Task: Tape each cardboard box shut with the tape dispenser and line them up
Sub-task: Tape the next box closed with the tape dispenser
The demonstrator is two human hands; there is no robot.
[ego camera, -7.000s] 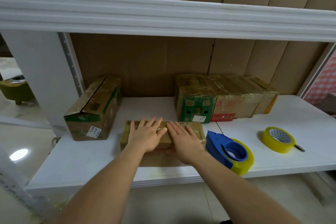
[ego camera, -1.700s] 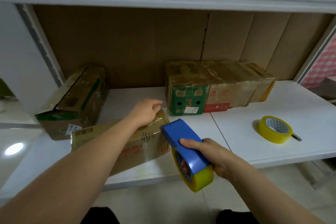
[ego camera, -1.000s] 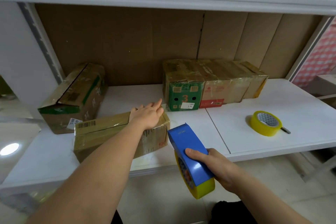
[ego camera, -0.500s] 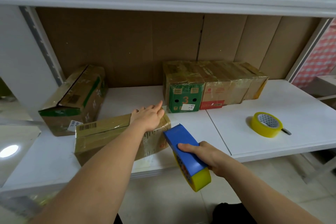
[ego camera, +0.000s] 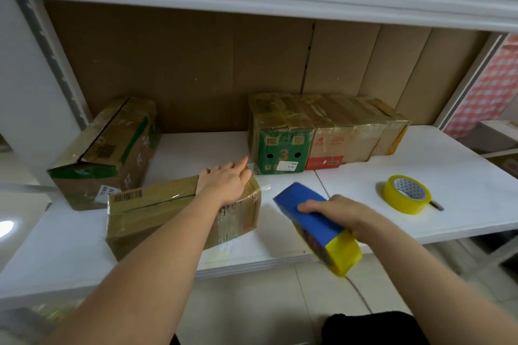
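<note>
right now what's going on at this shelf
A person is taping cardboard boxes. The left hand rests flat on the front box lying on the white shelf, while the right hand grips the blue tape dispenser beside it. A row of boxes stands at the back; a spare tape roll lies right.

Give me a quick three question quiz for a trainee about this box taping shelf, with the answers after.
1. True or false: the right hand grips the blue tape dispenser with the yellow roll.
2. Where does the left hand rest? A) the loose yellow tape roll B) the near brown cardboard box C) the white shelf board
3. Which digit is on the green-fronted box?

Key: 1 true; 2 B; 3 three.
</note>
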